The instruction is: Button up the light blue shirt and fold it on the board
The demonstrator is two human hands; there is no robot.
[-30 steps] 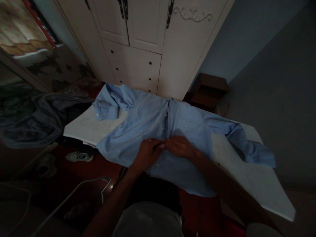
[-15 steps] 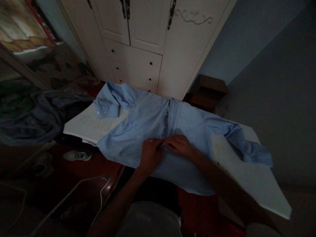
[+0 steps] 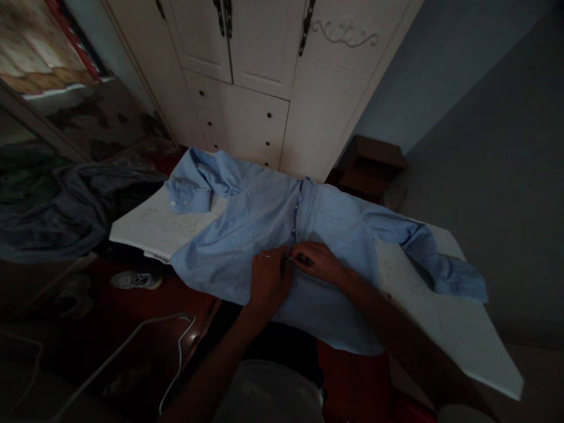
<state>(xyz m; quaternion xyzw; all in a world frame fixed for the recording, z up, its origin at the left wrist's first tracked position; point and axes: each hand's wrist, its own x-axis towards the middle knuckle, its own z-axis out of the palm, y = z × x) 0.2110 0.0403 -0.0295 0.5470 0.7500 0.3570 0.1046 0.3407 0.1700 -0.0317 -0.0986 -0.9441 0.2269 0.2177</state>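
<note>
A light blue long-sleeved shirt lies spread on a white board, its collar side away from me and its lower hem over the near edge. Its front placket runs down the middle, partly parted, with small buttons showing above my hands. My left hand, with a ring on one finger, pinches the placket cloth. My right hand pinches the cloth right beside it, fingertips nearly touching. Whatever button sits between the fingers is hidden. One sleeve is folded at the left; the other stretches to the right.
A white wardrobe with drawers stands behind the board. Dark clothes are heaped at the left. A shoe and a white bent metal frame are at lower left. A brown box-like cabinet stands by the wall.
Both hands stay at the placket. The right fingers have curled and lifted slightly, and a bit of cloth now shows raised between the fingertips. The shirt lies as before.
</note>
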